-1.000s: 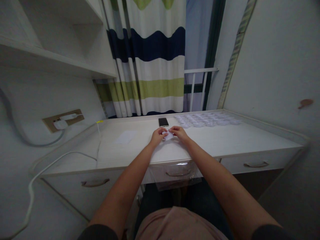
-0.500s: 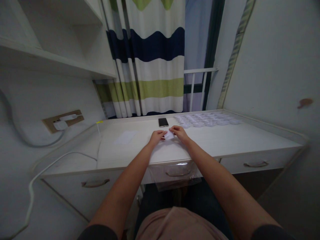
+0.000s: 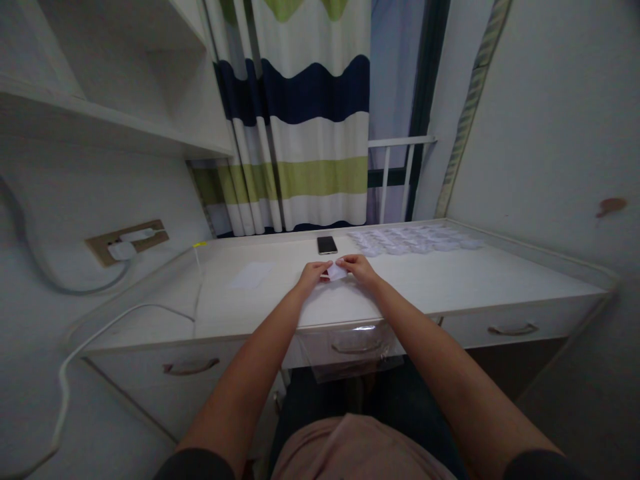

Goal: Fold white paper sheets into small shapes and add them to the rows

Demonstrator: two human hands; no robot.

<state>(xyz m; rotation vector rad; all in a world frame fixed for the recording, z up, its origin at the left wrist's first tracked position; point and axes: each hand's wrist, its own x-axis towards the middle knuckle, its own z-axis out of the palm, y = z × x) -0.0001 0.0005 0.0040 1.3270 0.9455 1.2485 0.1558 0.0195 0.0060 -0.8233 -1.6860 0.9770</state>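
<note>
Paper (image 3: 337,272) is pinched by left hand (image 3: 314,274) and right hand (image 3: 359,267). Rowed pieces (image 3: 415,240) over there look done; this one and the flat sheet (image 3: 251,274) seem unfinished.

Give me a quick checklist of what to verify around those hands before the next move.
1. Left hand holding the small white piece: ok.
2. Right hand holding the same piece: ok.
3. Black phone apart from both hands: ok, lying just beyond them.
4. Flat white sheet apart from the left hand: ok, off to its left.
5. Creases on the small piece: cannot tell, too small.
</note>
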